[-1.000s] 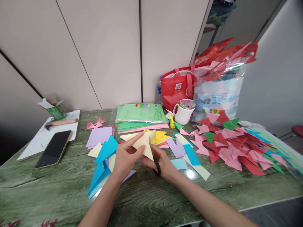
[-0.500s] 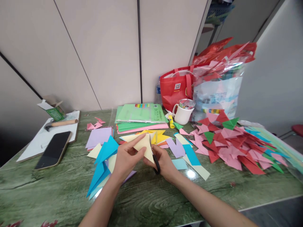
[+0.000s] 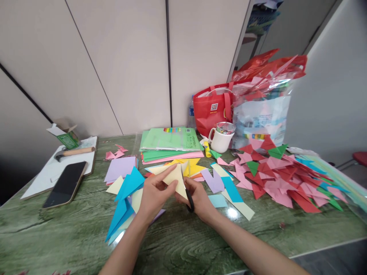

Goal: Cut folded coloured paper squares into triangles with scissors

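Hands (image 3: 174, 193) unmoved; foil-filled mug (image 3: 221, 136).

There is one camera, worn on the person's head. It looks forward and down, close over the green table (image 3: 57, 229).

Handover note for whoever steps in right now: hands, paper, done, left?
Left hand: pinching the pale yellow paper, held above the table.
Right hand: gripping black-handled scissors, blades mostly hidden behind the sheet.
Done: a heap of folded triangles lies to the right; blue pieces to the left.
Left: the cut in the yellow sheet looks unfinished; uncut sheets are stacked behind.
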### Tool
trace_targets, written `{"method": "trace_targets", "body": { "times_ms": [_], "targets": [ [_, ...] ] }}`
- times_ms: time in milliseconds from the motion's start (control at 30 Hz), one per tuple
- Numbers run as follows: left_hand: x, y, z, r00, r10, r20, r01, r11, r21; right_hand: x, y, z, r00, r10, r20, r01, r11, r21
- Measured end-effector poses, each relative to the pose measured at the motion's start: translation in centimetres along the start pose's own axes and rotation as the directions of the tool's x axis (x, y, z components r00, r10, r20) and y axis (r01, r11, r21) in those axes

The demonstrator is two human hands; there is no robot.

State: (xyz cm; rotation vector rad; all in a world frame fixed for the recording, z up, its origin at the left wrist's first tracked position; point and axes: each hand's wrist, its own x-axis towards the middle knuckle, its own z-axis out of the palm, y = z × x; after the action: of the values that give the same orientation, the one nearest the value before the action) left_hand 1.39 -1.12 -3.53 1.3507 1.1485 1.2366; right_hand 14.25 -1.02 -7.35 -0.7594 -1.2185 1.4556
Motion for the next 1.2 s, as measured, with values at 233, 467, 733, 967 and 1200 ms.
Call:
{"method": "trace_targets", "body": {
  "times_ms": [233,467,733,967,1200],
  "targets": [
    [0.1,-0.2,0.0,0.999,0.034,-0.015,-0.034,0.999,0.035,0.0,0.4,0.0,0.999,0.019,-0.028,-0.019,1.000,0.004],
    [0.0,-0.3,-0.1,0.999,0.035,-0.023,-0.034,0.998,0.059,-0.1,0.7,-0.2,0.996,0.063,-0.057,-0.063,0.998,-0.007],
    [-0.1,0.0,0.2,1.000,0.011,-0.001,-0.011,0.998,0.061,-0.2,0.3,0.1,0.991,0.106,-0.078,-0.110,0.993,-0.050],
    [0.5,0.2,-1.0,0.989,0.068,-0.129,-0.050,0.990,0.135,-0.7,0.3,0.2,0.997,0.037,-0.062,-0.043,0.994,-0.100],
    [2.2,0.2,-5.9,0.958,0.079,-0.275,0.100,0.807,0.582,-0.9,0.2,-0.6,0.802,-0.486,-0.348,0.294,0.827,-0.479]
  ]
}}
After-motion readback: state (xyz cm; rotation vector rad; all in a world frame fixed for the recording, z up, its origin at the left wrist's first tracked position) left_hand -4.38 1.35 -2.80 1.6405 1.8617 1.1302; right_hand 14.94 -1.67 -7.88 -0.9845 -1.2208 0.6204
